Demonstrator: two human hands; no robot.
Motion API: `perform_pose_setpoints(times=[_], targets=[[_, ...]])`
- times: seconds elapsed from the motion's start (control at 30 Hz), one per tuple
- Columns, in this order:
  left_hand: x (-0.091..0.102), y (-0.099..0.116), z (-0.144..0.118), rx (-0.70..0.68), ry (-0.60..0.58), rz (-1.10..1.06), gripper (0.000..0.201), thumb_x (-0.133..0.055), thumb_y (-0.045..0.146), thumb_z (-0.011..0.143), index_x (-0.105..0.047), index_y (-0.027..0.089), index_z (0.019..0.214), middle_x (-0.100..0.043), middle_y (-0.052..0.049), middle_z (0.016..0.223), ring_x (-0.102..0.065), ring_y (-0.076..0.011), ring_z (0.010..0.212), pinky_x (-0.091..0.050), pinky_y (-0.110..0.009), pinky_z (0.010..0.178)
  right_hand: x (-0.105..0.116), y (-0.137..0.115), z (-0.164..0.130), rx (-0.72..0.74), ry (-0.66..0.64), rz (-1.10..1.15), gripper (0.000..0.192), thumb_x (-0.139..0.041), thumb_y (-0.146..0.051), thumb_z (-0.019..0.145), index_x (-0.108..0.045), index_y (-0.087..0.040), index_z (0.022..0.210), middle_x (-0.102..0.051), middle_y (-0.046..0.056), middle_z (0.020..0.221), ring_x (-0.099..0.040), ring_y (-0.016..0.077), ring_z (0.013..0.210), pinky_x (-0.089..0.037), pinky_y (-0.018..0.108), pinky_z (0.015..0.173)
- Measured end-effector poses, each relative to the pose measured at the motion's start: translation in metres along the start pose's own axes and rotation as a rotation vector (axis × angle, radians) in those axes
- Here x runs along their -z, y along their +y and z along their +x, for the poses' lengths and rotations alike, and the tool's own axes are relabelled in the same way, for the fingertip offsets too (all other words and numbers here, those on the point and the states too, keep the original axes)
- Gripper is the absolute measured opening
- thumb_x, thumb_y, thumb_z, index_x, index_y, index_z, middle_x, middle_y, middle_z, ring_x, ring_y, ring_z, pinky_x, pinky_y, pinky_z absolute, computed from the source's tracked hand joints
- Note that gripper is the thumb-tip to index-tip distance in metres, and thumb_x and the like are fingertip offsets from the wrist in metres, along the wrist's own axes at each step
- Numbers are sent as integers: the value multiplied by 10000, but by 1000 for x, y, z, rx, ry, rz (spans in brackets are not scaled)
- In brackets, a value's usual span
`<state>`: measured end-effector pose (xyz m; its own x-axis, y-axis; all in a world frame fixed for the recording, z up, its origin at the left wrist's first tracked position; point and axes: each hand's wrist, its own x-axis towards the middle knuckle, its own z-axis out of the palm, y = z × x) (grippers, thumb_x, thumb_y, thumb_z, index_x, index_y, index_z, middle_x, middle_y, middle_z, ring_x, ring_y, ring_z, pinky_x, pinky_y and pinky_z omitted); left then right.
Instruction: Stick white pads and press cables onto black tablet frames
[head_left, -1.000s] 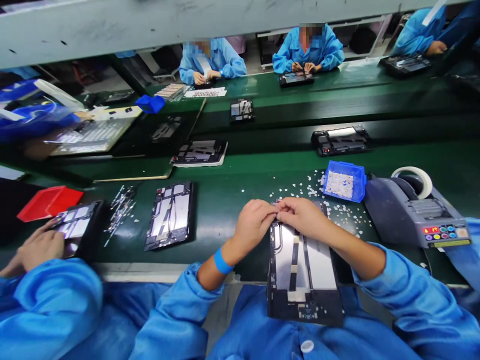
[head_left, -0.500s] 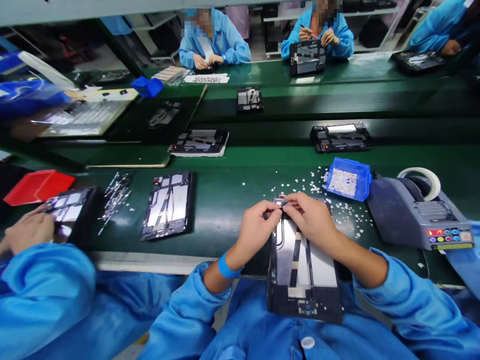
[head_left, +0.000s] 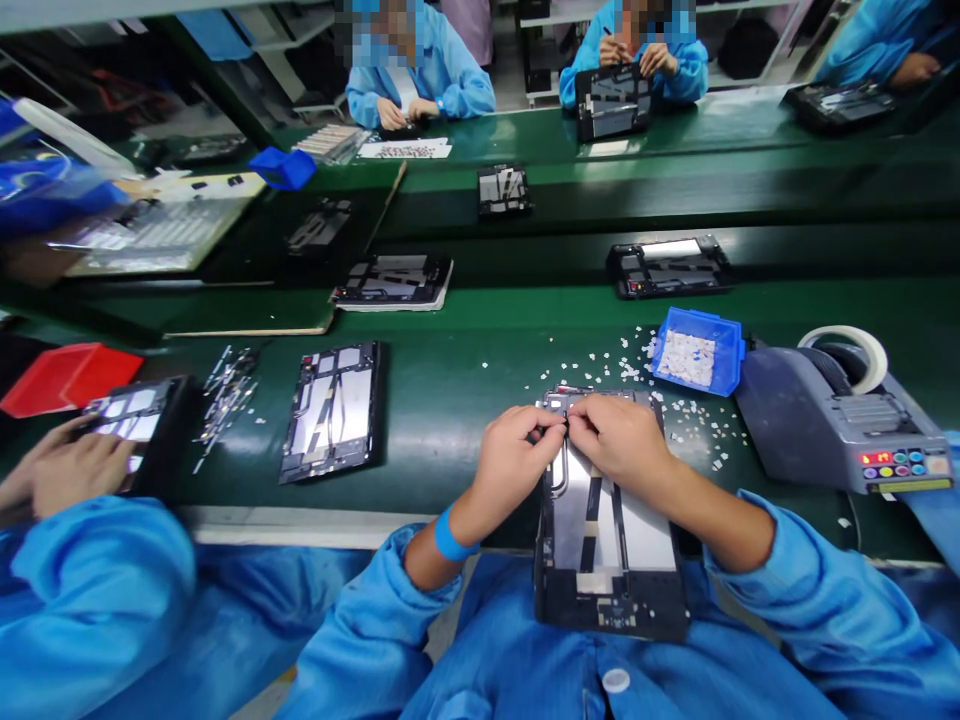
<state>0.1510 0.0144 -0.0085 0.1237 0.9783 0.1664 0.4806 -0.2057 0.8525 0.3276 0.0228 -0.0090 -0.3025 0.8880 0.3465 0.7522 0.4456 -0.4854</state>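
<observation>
An opened black tablet chassis with silver plates lies lengthwise in front of me, its near end over the table edge. My left hand and my right hand meet fingertip to fingertip over its upper part, pinching something small that I cannot make out. Both hands rest on the chassis. A blue band circles my left wrist.
A blue bin of small white pieces sits right of the chassis, with loose pieces scattered around. A grey tape dispenser stands at the right. Another chassis lies left, near a co-worker's hand and a red tray. People work across the belt.
My hands have slid slightly toward me along the chassis and closed together. The view has tilted a little; the co-worker opposite holds a tablet upright.
</observation>
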Motion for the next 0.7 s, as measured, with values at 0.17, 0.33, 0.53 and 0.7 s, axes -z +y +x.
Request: perform_pose_setpoints(times=[0.17,0.33,0.53,0.7], targets=[[-1,-8,9,187,-17,-241,80,-665,251,836,-723,197,826,-722,-6,777,-628,-144,695,-477,-248,632,42,43,10,-222,63,-231,166,-573,-231,914,-669,-219,779,-694,56,726,-604,195,663,-373,308,637],[-1,-12,13,310,-10,-395,97,-700,271,802,-662,181,797,-730,-30,822,-661,-153,769,-505,-249,683,86,87,6,-453,80,-465,146,-588,-234,916,-701,-182,840,-707,125,780,-622,261,713,-378,349,651],[-7,-11,12,317,23,-433,130,-731,258,770,-628,188,806,-742,-29,838,-688,-153,779,-529,-261,722,31,12,-3,1,-108,-46,185,-574,-259,1012,-736,-215,933,-753,76,920,-669,234,874,-468,347,817],[-9,-9,6,289,78,-377,112,-717,244,782,-625,195,822,-736,-24,841,-690,-152,768,-539,-270,720,5,-8,6,-35,-156,-74,182,-609,-256,1003,-741,-195,895,-760,79,903,-669,233,838,-459,339,792]])
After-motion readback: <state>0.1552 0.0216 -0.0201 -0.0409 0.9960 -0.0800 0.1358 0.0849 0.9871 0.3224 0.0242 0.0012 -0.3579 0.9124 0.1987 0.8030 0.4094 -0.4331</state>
